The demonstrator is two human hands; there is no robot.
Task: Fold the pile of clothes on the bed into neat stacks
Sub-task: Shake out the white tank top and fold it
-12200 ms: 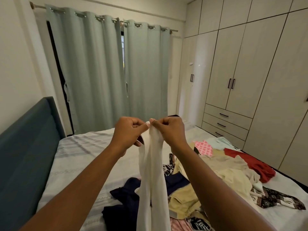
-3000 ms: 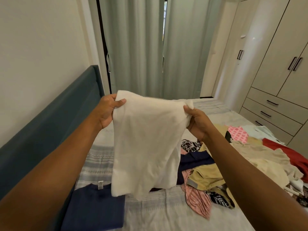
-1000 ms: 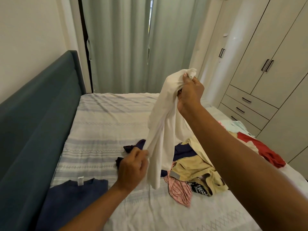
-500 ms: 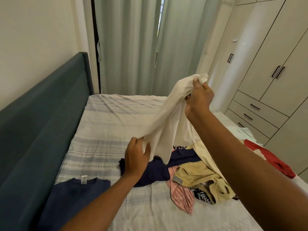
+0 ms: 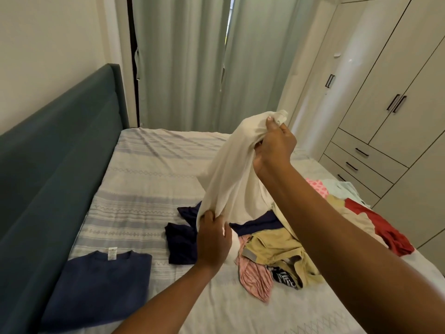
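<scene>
The right hand [image 5: 274, 143] is up high, fingers bunched tight round the top of a white garment [image 5: 231, 174] – the left hand [image 5: 213, 239] grips its lower edge, down near the bed [image 5: 144, 179]. The cloth hangs between them above the unsorted pile of clothes [image 5: 277, 251]. A navy shirt [image 5: 101, 283] lies flat by the teal headboard [image 5: 53, 165], apart from the pile – pale curtains [image 5: 192, 63] behind

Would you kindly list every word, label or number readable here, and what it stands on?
The white neck tag on the folded navy shirt: print too small to read.
The grey patch on the khaki garment: no legible text.
The black-and-white garment beside it: marks too blurred to read.
</scene>
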